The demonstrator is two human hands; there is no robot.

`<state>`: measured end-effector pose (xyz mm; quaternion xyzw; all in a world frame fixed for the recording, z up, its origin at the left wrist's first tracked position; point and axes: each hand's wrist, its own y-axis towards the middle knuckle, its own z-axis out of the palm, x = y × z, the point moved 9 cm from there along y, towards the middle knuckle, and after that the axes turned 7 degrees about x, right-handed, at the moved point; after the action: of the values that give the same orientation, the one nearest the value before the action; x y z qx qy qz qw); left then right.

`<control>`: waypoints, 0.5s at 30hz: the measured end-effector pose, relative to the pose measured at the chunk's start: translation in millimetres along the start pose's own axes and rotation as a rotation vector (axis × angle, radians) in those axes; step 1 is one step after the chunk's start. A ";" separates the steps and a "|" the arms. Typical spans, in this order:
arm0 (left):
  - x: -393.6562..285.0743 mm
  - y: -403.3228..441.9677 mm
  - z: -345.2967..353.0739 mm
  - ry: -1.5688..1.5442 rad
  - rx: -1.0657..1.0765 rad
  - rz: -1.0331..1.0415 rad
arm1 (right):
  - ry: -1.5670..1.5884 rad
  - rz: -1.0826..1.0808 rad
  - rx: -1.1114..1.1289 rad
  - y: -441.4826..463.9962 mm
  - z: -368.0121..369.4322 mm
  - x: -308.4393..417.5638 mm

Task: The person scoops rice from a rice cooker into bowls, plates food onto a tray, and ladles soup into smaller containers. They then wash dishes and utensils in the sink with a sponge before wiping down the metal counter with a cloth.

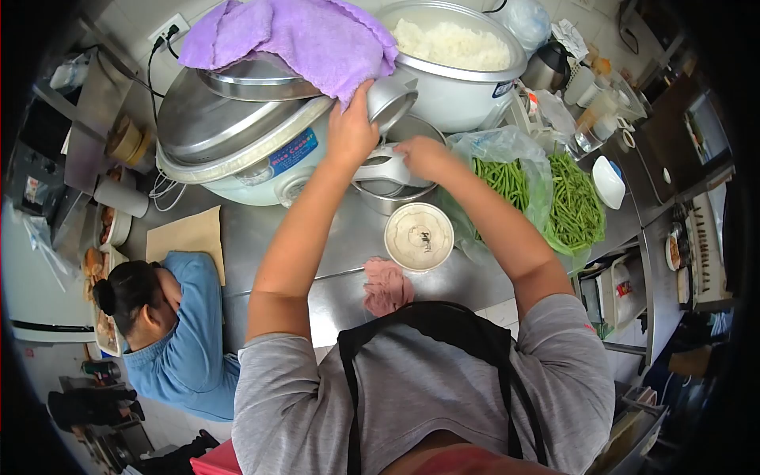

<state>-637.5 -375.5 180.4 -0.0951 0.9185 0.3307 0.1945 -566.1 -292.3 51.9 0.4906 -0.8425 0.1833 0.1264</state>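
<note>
My left hand (356, 127) is closed at the side of a tilted metal container (393, 103), against the hanging edge of a purple towel (317, 43). Its far fingers are partly hidden. In my right hand (429, 157) is the end of a white plastic scoop (384, 168), held over a deep steel pot (389, 204). The pot's contents are mostly hidden. To the left stands a big rice cooker (297, 168) with a metal lid (214, 119); the towel drapes over a second lid (261, 77) on top of it.
Behind sits an open pot (463, 99) of white rice (451, 47). Bagged green beans (574, 202) lie right. A round marked lid (419, 236) and a pink cloth (387, 286) are near the counter's front. A person in blue (190, 332) leans at the left, beside cardboard (190, 237).
</note>
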 end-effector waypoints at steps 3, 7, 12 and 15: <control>-5.0 2.2 1.4 0.062 0.030 0.147 | -0.043 -0.111 -0.002 -22.7 -10.3 50.1; -9.8 3.7 9.9 0.109 0.075 0.255 | 0.113 0.035 0.131 8.4 8.3 64.8; -28.2 8.2 6.9 0.142 0.053 0.326 | 0.102 -0.324 -0.137 31.5 5.4 97.2; -28.8 8.7 5.6 0.176 0.036 0.313 | 0.018 -0.118 -0.077 25.1 0.1 82.1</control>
<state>-612.4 -363.9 193.6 0.0238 0.9414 0.3308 0.0613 -628.1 -345.1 79.4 0.5326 -0.8173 0.1474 0.1635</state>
